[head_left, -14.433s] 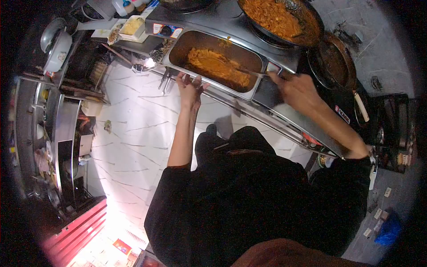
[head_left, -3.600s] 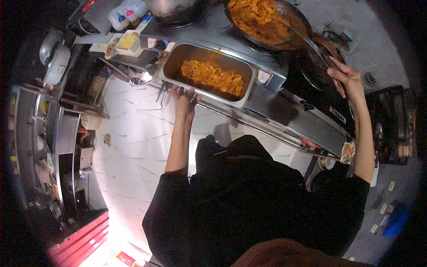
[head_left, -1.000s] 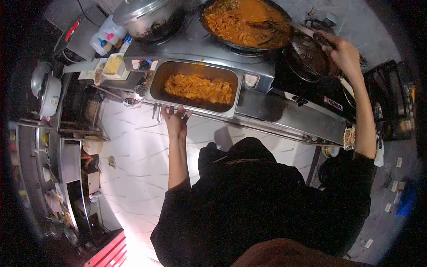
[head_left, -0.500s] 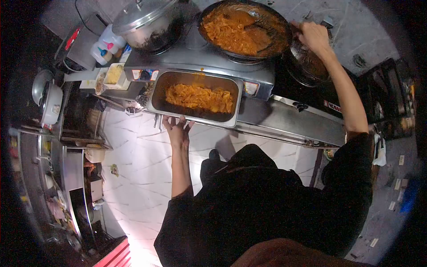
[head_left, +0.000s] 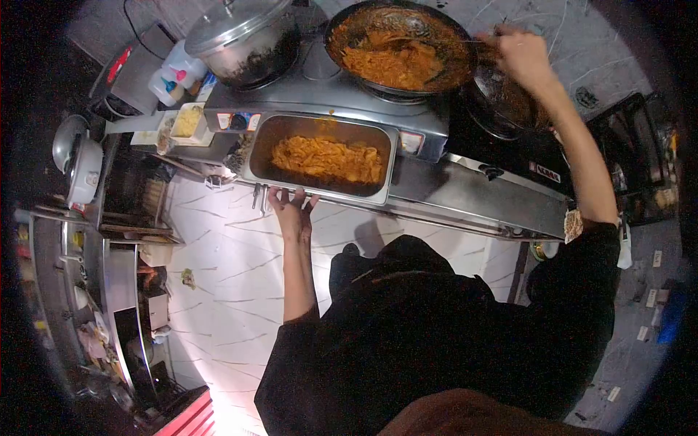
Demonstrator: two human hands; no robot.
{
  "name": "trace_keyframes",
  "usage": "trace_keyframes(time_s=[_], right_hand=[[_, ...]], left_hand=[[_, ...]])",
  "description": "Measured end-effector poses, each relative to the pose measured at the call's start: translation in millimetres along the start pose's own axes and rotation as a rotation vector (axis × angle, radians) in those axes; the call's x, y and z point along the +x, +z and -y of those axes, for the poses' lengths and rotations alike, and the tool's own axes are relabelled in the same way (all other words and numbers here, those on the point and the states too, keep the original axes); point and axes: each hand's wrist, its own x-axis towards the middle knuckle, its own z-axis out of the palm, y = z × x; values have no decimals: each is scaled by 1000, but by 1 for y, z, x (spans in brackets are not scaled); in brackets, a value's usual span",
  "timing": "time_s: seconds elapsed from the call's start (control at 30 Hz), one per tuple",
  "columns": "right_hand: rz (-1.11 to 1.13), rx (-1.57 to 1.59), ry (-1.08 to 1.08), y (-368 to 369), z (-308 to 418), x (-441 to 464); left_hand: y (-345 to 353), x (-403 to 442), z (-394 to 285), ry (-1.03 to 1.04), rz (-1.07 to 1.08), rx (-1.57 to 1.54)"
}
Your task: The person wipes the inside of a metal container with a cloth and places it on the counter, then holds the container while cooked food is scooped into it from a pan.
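Observation:
Fingers of my left hand [head_left: 293,212] grip the near rim of a deep rectangular steel food pan [head_left: 251,178], which rests at the counter's front edge. Orange-sauced food [head_left: 327,160], in strips or pieces, lies on its bottom. Beyond it, a dark wok [head_left: 465,73] on the stove holds more of the saucy food [head_left: 407,69]. At the wok's right side, my right hand [head_left: 522,58] is closed around the handle of a long-handled cooking utensil [head_left: 452,39]. The utensil's head is down in the wok, partly covered by food, so its shape is unclear.
A lidded steel pot [head_left: 251,51] stands left of the wok. A second dark pan [head_left: 502,102] sits beneath my right forearm. Squeeze bottles [head_left: 167,86] and a tub of yellow shreds [head_left: 189,122] are at the left. A white rice cooker [head_left: 86,171] stands farther left.
My right hand has shifted slightly right and down with the utensil. Food in the wok has been drawn toward the near side and right. My left hand stays at the pan's rim.

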Motion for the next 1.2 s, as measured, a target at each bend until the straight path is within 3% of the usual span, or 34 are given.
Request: trace_keyframes(time_s=[0.13,0.3,0.37,0.43,0.5,0.7,0.83,1.2], right_hand=[[13,137,152,-23,-23,-22],[-78,248,294,64,-52,-18],[-30,440,207,133,-53,-1],[137,748,243,138,-42,9],[431,1171,401,88,-5,13],[638,1414,387,72,11,17],[518,1507,542,75,44,15],[552,1711,632,55,63,-7]], left_hand=[[-5,4,3,-25,5,-56],[-3,1,1,-24,7,-25],[-4,0,-1,-28,21,-28],[-5,1,0,-30,31,-48],[2,-4,-4,-12,-4,15],[4,-4,-5,-29,-12,-27],[5,-4,-5,-20,-29,-19],[6,-8,-6,-2,3,-6]])
